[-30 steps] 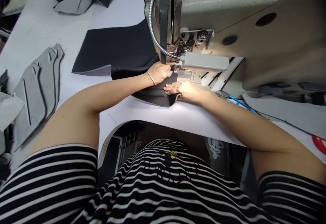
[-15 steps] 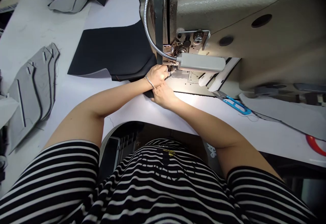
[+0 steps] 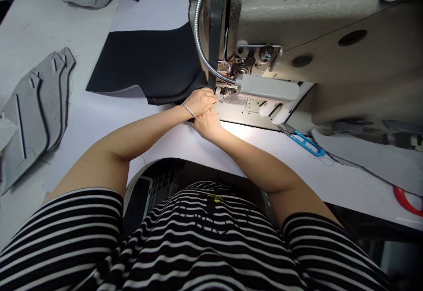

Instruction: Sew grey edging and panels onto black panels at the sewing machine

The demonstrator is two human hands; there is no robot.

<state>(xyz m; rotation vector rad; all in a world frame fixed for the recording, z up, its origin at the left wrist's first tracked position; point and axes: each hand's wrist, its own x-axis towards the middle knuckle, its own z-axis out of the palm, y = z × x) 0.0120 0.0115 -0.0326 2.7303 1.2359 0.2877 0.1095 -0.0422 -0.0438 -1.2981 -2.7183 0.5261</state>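
Left fingers (image 3: 209, 95) grip the leather edge (image 3: 172, 95) by the presser foot (image 3: 218, 91); right fingers (image 3: 202, 115) curl below.

Item: black panel (image 3: 142, 61) | State: grey backing (image 3: 127, 90) exposed at lower edge | Pose: laid flat on white table (image 3: 99, 119), right end fed under sewing machine (image 3: 297, 39)

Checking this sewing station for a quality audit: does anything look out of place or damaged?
Nothing looks damaged. The only oddity is loose thread: fine ends trail from the stitched gray panels at the left of the white table, and a stray thread lies beside the blue-handled thread snips. The black panel shows no visible damage.
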